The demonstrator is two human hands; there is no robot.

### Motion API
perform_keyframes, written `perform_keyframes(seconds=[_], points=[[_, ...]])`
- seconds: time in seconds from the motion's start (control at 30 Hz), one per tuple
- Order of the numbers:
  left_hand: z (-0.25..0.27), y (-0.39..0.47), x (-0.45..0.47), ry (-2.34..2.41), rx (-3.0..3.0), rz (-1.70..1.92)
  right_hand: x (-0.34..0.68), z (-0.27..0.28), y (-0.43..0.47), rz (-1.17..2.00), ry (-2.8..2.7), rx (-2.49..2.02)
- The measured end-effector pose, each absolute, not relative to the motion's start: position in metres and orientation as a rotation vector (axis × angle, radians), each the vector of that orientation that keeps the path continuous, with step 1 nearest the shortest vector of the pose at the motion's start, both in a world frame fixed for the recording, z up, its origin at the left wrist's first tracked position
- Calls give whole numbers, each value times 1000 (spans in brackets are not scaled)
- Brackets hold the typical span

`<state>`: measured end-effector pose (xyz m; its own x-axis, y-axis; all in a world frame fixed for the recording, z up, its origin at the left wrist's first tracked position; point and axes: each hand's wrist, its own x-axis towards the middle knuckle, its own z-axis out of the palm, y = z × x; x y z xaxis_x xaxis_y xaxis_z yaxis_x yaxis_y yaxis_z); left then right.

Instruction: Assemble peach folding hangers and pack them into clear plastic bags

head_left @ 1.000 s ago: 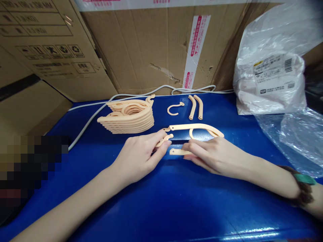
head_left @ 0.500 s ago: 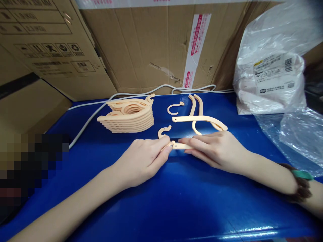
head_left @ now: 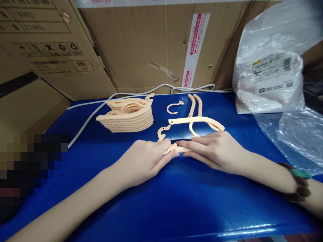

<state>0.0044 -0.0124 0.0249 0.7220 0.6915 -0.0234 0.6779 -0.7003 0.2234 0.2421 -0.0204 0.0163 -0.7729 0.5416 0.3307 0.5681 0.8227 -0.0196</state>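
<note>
My left hand is closed, pinching a small cream plastic hanger piece between thumb and fingers. My right hand is closed on a cream hanger arm, whose holed end meets that piece. The two parts touch and overlap at the joint; how they fit is hidden by fingers. Just behind my left fingers shows a curved hook; whether it joins the held piece I cannot tell. Beyond my right hand, a longer arm lies across other loose hanger parts, near a separate hook.
A neat stack of folded cream hangers sits at the back left of the blue table. A white cable runs along the rear, before cardboard boxes. Plastic-wrapped packaging stands at the right. The left edge is pixelated.
The held joint has moved slightly right and toward me, and my left fingertips now reach under it. The longer arm behind has shifted a little left.
</note>
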Motion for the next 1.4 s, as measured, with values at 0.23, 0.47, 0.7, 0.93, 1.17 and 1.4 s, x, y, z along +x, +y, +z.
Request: perform_keyframes(seconds=[0.23,0.47,0.7,0.93,1.17,1.4], points=[[27,-11,5,1199,2816,44,242,19,-21,-140,-2668,-858],[16,-11,1,1147,3042,201,244,17,-21,-7,-2680,-870],[15,-9,-2,1038,3192,376,243,19,-19,163,-2667,-873],[16,-11,-1,1026,3346,355,244,22,-17,369,-2677,-913],[17,-16,3,994,3416,390,245,29,-13,739,-2663,-935],[16,-14,4,904,3507,552,246,30,-12,741,-2691,-966]])
